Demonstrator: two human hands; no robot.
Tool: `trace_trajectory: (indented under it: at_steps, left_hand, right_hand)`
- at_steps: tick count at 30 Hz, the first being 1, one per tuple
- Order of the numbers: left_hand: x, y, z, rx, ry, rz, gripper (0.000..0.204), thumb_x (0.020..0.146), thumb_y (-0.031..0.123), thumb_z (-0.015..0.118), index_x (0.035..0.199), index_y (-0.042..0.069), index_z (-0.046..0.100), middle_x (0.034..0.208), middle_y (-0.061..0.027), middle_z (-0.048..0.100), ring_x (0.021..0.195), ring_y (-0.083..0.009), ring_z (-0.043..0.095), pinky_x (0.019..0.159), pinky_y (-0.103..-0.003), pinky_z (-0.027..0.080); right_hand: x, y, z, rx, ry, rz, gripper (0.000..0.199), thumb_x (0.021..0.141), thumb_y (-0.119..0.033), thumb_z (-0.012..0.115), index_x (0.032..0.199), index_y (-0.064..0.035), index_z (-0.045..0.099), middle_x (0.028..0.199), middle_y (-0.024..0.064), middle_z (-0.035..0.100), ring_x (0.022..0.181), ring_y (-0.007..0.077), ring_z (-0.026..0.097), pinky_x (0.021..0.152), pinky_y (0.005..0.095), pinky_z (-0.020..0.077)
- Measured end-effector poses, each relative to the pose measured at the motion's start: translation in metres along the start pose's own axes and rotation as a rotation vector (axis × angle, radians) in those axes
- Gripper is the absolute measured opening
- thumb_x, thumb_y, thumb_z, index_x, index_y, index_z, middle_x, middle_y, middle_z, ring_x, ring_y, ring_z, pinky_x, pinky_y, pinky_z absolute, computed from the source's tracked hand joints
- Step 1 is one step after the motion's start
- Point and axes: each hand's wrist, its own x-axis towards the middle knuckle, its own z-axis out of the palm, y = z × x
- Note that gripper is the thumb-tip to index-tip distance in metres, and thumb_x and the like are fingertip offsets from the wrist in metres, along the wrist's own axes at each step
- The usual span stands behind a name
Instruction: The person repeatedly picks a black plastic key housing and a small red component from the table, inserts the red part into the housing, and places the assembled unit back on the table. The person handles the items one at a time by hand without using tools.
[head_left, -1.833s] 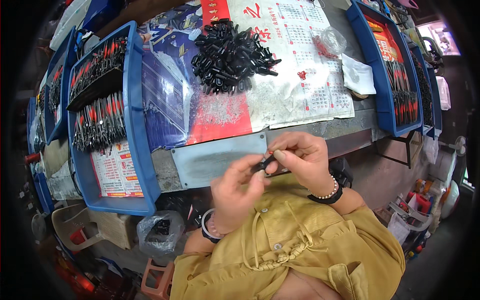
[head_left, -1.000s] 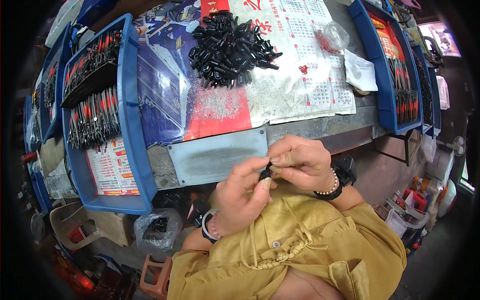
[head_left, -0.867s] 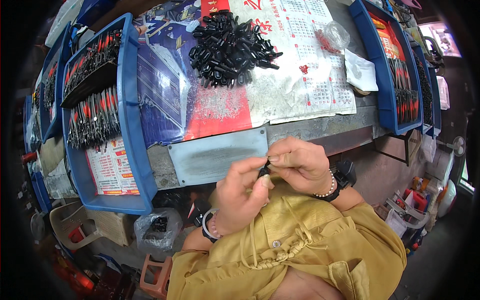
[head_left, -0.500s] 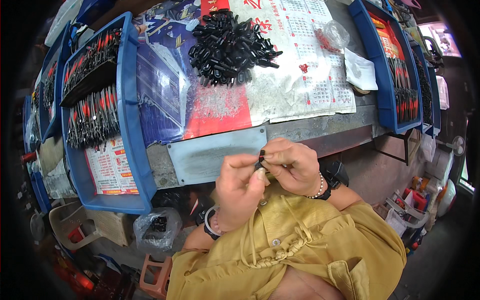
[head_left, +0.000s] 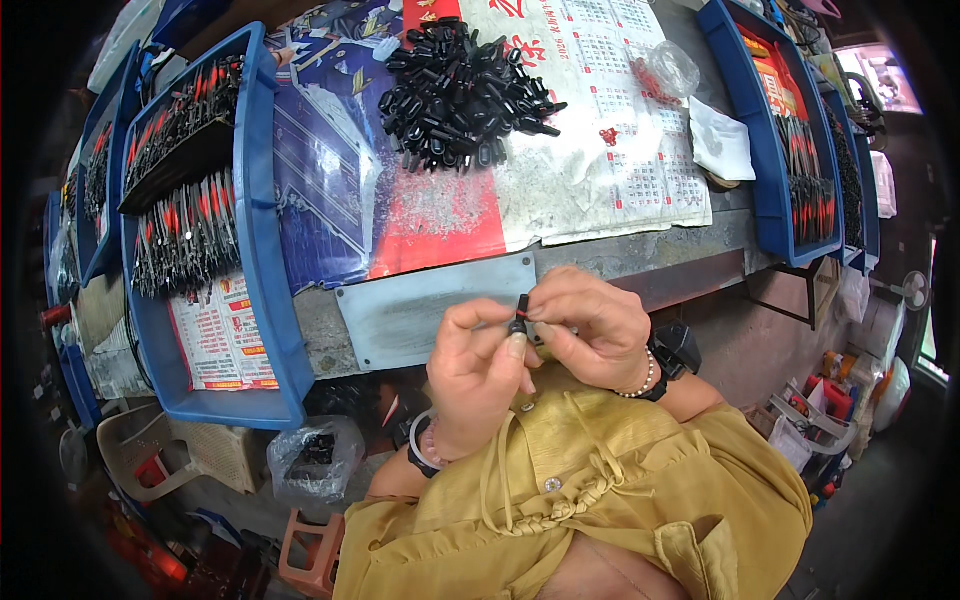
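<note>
Small black part (head_left: pixel 523 302), red bit on it, sits between the two hands at the fingertips. Left hand (head_left: pixel 474 356) pinches its lower end, thumb and finger closed on it; right hand (head_left: pixel 596 328) grips higher up. Just beyond: grey plate (head_left: pixel 410 315) at bench (head_left: pixel 325 332) edge. Black pile (head_left: pixel 455 95) farther back.

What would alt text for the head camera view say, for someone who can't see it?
A person's left hand and right hand pinch a small black piece at a workbench. A heap of black parts lies on printed paper ahead, with blue trays of slender black-and-red pieces to either side.
</note>
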Motion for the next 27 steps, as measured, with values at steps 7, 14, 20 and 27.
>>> trace_trajectory:
  at_steps: [7, 14, 20, 27]
  left_hand:
    - [0.005, 0.002, -0.002, -0.037, 0.028, -0.077, 0.027, 0.09, -0.004, 0.049, 0.116, -0.001, 0.041, 0.079, -0.012, 0.064, 0.055, -0.0099, 0.056, 0.052, -0.021, 0.048]
    - [0.017, 0.007, -0.022, -0.408, -0.134, -0.247, 0.037, 0.093, 0.006, 0.048, 0.128, -0.002, 0.042, 0.076, -0.016, 0.065, 0.061, -0.017, 0.062, 0.058, -0.025, 0.051]
    - [0.015, 0.003, -0.024, -0.538, -0.191, -0.1, 0.018, 0.092, 0.009, 0.051, 0.105, -0.001, 0.045, 0.106, -0.022, 0.059, 0.086, -0.0234, 0.063, 0.082, -0.035, 0.051]
    - [0.018, 0.006, -0.027, -0.499, -0.158, -0.077, 0.012, 0.091, 0.008, 0.049, 0.101, 0.001, 0.047, 0.098, -0.0162, 0.058, 0.086, -0.0232, 0.059, 0.081, -0.036, 0.048]
  right_hand:
    - [0.014, -0.005, -0.011, -0.012, -0.193, 0.032, 0.01, 0.077, -0.001, 0.065, 0.086, 0.0018, 0.063, 0.084, 0.0146, 0.065, 0.074, 0.027, 0.064, 0.066, 0.0328, 0.0505]
    - [0.081, 0.026, -0.046, -0.669, -0.037, 0.026, 0.013, 0.083, -0.004, 0.064, 0.095, 0.0011, 0.062, 0.087, 0.0125, 0.064, 0.075, 0.0232, 0.065, 0.067, 0.0301, 0.0506]
    - [0.11, 0.075, -0.033, -1.074, -0.079, 0.044, 0.014, 0.076, -0.011, 0.064, 0.081, -0.0024, 0.055, 0.08, 0.0131, 0.054, 0.08, 0.0328, 0.059, 0.069, 0.0424, 0.0492]
    - [0.086, 0.03, -0.047, -0.742, -0.23, 0.234, 0.016, 0.082, -0.011, 0.064, 0.091, -0.0003, 0.058, 0.079, 0.0128, 0.064, 0.072, 0.0307, 0.064, 0.066, 0.0363, 0.0503]
